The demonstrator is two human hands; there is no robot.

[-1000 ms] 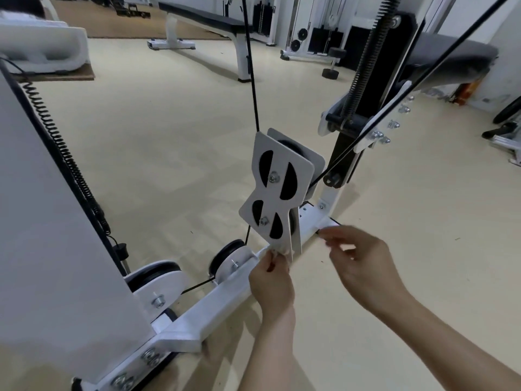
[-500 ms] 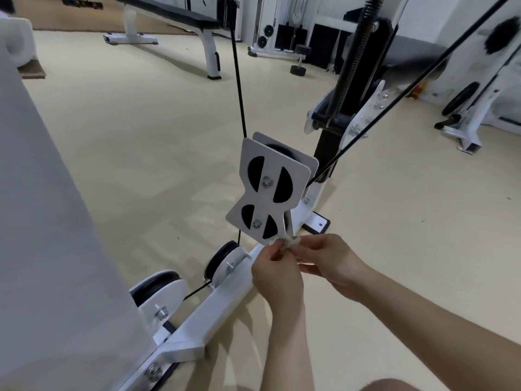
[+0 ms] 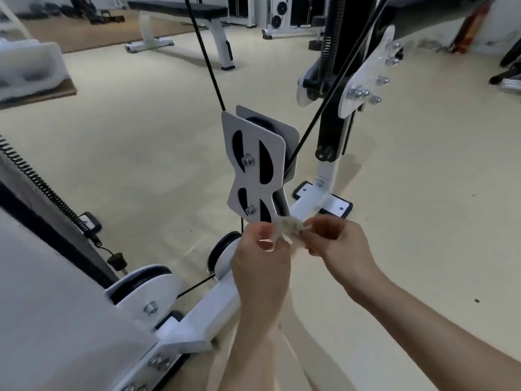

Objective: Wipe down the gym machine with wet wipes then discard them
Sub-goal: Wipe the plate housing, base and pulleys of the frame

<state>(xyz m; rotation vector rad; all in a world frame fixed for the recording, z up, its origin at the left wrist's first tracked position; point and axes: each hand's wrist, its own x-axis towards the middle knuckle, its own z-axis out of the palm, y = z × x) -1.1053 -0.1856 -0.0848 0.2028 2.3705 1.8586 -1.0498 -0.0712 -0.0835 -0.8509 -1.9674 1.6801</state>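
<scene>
A white pulley bracket (image 3: pixel 255 165) of the gym machine hangs on black cables in the middle of the view. Just below its lower edge, a crumpled whitish wet wipe (image 3: pixel 289 227) is stretched between both my hands. My left hand (image 3: pixel 260 258) pinches its left end from below. My right hand (image 3: pixel 335 241) pinches its right end with thumb and fingers. The machine's white base rail (image 3: pixel 208 309) runs under my hands along the floor.
A white side panel (image 3: pixel 50 314) of the machine with a coiled black spring (image 3: pixel 42 187) fills the left. A black post on a white foot plate (image 3: pixel 328 198) stands behind the bracket. A flat bench (image 3: pixel 197 12) and other machines stand on the beige floor farther back.
My right hand has come in from the right and taken the other end of the wipe; both hands now hold it just under the pulley bracket. The view shifted slightly.
</scene>
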